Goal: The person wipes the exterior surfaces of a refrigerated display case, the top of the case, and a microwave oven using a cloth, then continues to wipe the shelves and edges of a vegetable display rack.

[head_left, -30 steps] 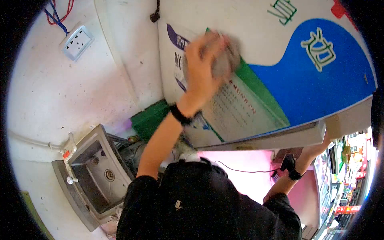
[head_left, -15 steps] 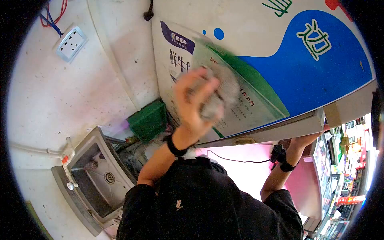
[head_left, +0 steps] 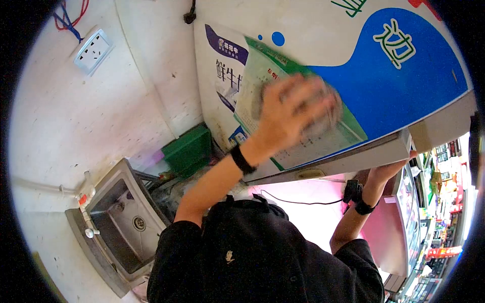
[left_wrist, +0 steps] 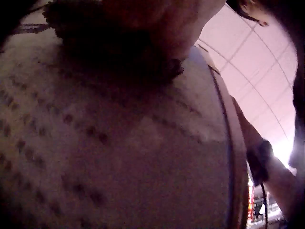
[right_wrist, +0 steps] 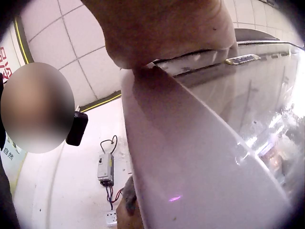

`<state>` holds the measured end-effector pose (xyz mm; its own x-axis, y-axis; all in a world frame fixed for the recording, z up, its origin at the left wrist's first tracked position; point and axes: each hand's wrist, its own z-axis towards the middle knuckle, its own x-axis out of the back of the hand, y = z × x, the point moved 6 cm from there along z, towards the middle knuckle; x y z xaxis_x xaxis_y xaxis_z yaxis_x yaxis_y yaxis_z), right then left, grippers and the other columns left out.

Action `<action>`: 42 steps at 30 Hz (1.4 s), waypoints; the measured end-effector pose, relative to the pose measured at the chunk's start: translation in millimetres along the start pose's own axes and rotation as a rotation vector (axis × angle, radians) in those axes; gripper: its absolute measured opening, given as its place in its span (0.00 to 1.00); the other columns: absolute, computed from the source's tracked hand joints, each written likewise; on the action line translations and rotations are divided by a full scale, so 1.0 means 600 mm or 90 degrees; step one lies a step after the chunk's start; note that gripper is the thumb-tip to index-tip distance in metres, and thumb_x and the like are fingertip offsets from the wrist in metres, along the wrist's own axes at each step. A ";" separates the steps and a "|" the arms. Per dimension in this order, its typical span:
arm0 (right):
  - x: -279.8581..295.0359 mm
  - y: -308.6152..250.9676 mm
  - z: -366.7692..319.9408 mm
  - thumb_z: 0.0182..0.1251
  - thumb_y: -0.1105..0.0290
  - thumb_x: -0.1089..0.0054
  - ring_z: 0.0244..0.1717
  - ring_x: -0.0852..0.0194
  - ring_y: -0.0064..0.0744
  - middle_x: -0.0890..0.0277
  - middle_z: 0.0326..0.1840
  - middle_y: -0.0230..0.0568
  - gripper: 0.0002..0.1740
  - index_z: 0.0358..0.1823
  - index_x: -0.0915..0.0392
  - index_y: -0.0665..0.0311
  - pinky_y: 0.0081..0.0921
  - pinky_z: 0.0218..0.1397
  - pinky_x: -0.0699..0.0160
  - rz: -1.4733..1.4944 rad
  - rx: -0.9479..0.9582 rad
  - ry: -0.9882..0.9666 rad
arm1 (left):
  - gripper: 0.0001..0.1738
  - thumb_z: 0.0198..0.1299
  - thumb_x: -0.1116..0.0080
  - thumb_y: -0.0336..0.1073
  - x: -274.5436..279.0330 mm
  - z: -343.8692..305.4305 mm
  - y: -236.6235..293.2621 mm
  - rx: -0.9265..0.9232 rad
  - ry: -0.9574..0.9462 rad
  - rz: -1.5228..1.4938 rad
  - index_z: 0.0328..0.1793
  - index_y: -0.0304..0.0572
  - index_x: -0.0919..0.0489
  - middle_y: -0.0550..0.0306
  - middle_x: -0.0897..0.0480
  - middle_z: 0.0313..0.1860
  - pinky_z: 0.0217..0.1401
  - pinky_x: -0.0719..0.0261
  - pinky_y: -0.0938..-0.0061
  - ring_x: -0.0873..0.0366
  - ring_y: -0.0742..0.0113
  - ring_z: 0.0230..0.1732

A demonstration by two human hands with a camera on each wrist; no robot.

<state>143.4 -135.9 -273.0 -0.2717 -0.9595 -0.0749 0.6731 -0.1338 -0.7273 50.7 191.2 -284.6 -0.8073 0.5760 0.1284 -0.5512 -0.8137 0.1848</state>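
Note:
My left hand (head_left: 288, 111) holds a bunched grey cloth (head_left: 331, 107) against a poster (head_left: 242, 108) with a green border, fingers spread over the cloth. The hand is blurred. The poster lies on a large white and blue printed panel (head_left: 429, 96). In the left wrist view the cloth (left_wrist: 169, 71) is a dark shape with a ragged edge, pressed on the printed face. My right hand (head_left: 386, 171) grips the panel's lower right corner, fingertips over its edge. In the right wrist view the right hand (right_wrist: 167, 33) covers the end of the pale edge (right_wrist: 186, 143); its fingers are mostly hidden.
A metal sink (head_left: 131, 222) stands at the lower left, with a green box (head_left: 188, 150) beside it. A wall socket (head_left: 93, 51) hangs at the upper left. A cable (head_left: 303, 203) runs below the panel. Packed shop shelves (head_left: 444, 202) stand at the right.
My left hand first moved down the poster, then up and right across it with the cloth. My right hand stays at the panel's corner.

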 end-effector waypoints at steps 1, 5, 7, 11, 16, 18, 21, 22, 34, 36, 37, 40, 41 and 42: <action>-0.010 -0.009 -0.001 0.83 0.38 0.82 0.69 0.31 0.36 0.35 0.72 0.46 0.38 0.80 0.52 0.58 0.43 0.74 0.32 0.019 -0.004 0.009 | 0.33 0.46 0.28 0.34 0.016 0.027 -0.024 0.065 0.007 0.001 0.64 0.61 0.18 0.54 0.24 0.67 0.69 0.32 0.54 0.29 0.48 0.65; -0.036 -0.023 -0.006 0.84 0.40 0.74 0.62 0.25 0.30 0.26 0.65 0.40 0.36 0.74 0.36 0.62 0.31 0.69 0.28 0.058 0.020 -0.083 | 0.27 0.58 0.33 0.31 0.049 0.073 -0.161 0.181 0.143 0.009 0.65 0.53 0.20 0.48 0.25 0.66 0.72 0.33 0.57 0.31 0.45 0.69; -0.026 -0.003 -0.001 0.83 0.39 0.72 0.62 0.26 0.30 0.26 0.65 0.39 0.37 0.74 0.36 0.61 0.30 0.67 0.28 0.123 -0.040 -0.074 | 0.26 0.59 0.33 0.32 0.071 0.058 -0.198 0.201 0.137 0.001 0.65 0.51 0.20 0.48 0.25 0.66 0.72 0.33 0.58 0.31 0.46 0.69; -0.028 0.005 -0.001 0.82 0.37 0.70 0.61 0.26 0.29 0.25 0.62 0.37 0.39 0.74 0.36 0.62 0.29 0.65 0.28 0.162 -0.082 -0.099 | 0.25 0.61 0.35 0.32 0.104 -0.002 -0.186 0.276 0.205 -0.052 0.66 0.45 0.21 0.47 0.24 0.65 0.73 0.33 0.59 0.30 0.47 0.68; -0.031 -0.006 -0.004 0.84 0.41 0.76 0.62 0.27 0.28 0.25 0.62 0.35 0.37 0.75 0.36 0.63 0.30 0.68 0.30 0.172 -0.046 -0.124 | 0.26 0.60 0.33 0.35 0.081 -0.111 -0.027 0.166 0.119 -0.049 0.65 0.48 0.21 0.45 0.26 0.66 0.72 0.34 0.53 0.31 0.45 0.69; -0.023 0.003 -0.002 0.86 0.45 0.79 0.65 0.29 0.28 0.28 0.66 0.38 0.36 0.76 0.38 0.65 0.31 0.71 0.33 0.150 -0.039 -0.156 | 0.27 0.56 0.28 0.40 0.054 -0.132 0.027 0.104 0.038 -0.091 0.64 0.50 0.20 0.47 0.26 0.66 0.70 0.32 0.52 0.32 0.44 0.68; -0.034 -0.018 -0.011 0.83 0.39 0.77 0.60 0.27 0.28 0.26 0.59 0.37 0.38 0.70 0.35 0.64 0.32 0.68 0.31 0.041 -0.018 -0.080 | 0.28 0.53 0.26 0.41 0.006 -0.147 0.057 0.064 -0.015 -0.108 0.62 0.53 0.18 0.51 0.26 0.66 0.68 0.30 0.51 0.31 0.43 0.67; -0.030 -0.020 -0.013 0.82 0.37 0.77 0.58 0.26 0.28 0.26 0.57 0.37 0.38 0.68 0.35 0.63 0.33 0.67 0.30 0.003 -0.012 -0.053 | 0.27 0.52 0.25 0.41 -0.009 -0.149 0.064 0.047 -0.033 -0.111 0.61 0.55 0.17 0.53 0.26 0.66 0.66 0.29 0.51 0.31 0.43 0.67; -0.016 -0.023 -0.026 0.88 0.55 0.71 0.64 0.29 0.29 0.27 0.65 0.41 0.29 0.75 0.38 0.69 0.31 0.74 0.38 -0.008 0.052 -0.092 | 0.39 0.34 0.19 0.33 -0.028 -0.252 -0.022 0.180 -0.034 -0.061 0.60 0.60 0.19 0.55 0.27 0.65 0.66 0.30 0.51 0.34 0.44 0.67; -0.005 -0.017 -0.019 0.87 0.52 0.69 0.63 0.29 0.30 0.27 0.63 0.40 0.29 0.73 0.37 0.69 0.31 0.73 0.38 -0.057 0.080 -0.100 | 0.43 0.32 0.16 0.35 -0.022 -0.267 -0.038 0.192 -0.078 -0.044 0.62 0.59 0.20 0.52 0.28 0.66 0.67 0.31 0.49 0.35 0.43 0.68; -0.007 -0.019 -0.020 0.87 0.51 0.68 0.62 0.30 0.30 0.27 0.63 0.40 0.30 0.72 0.36 0.68 0.32 0.72 0.37 -0.080 0.091 -0.108 | 0.41 0.36 0.19 0.32 -0.012 -0.259 -0.037 0.207 -0.102 -0.054 0.63 0.57 0.20 0.51 0.28 0.67 0.68 0.32 0.49 0.34 0.42 0.68; -0.018 -0.029 -0.022 0.87 0.54 0.64 0.61 0.30 0.32 0.27 0.61 0.40 0.27 0.70 0.35 0.70 0.33 0.71 0.38 0.008 0.047 -0.094 | 0.38 0.42 0.25 0.28 0.013 -0.211 -0.036 0.205 -0.071 -0.050 0.65 0.52 0.21 0.49 0.29 0.69 0.71 0.33 0.50 0.34 0.42 0.69; -0.022 -0.041 -0.023 0.86 0.56 0.61 0.60 0.29 0.32 0.27 0.61 0.41 0.26 0.70 0.36 0.70 0.33 0.71 0.37 -0.104 0.136 -0.119 | 0.37 0.44 0.27 0.28 0.024 -0.185 -0.037 0.181 -0.016 -0.045 0.66 0.51 0.21 0.48 0.29 0.70 0.71 0.33 0.50 0.34 0.41 0.69; -0.026 -0.053 -0.026 0.86 0.57 0.59 0.60 0.29 0.32 0.27 0.62 0.42 0.25 0.70 0.36 0.70 0.33 0.70 0.36 -0.211 0.229 -0.130 | 0.37 0.44 0.27 0.28 0.029 -0.149 -0.038 0.184 -0.017 -0.046 0.66 0.51 0.21 0.48 0.29 0.70 0.71 0.33 0.50 0.34 0.41 0.69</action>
<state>115.7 -112.8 -259.2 -0.3951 -0.8751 0.2793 0.7772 -0.4806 -0.4062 30.2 212.5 -373.9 -0.7604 0.6365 0.1291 -0.5211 -0.7166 0.4636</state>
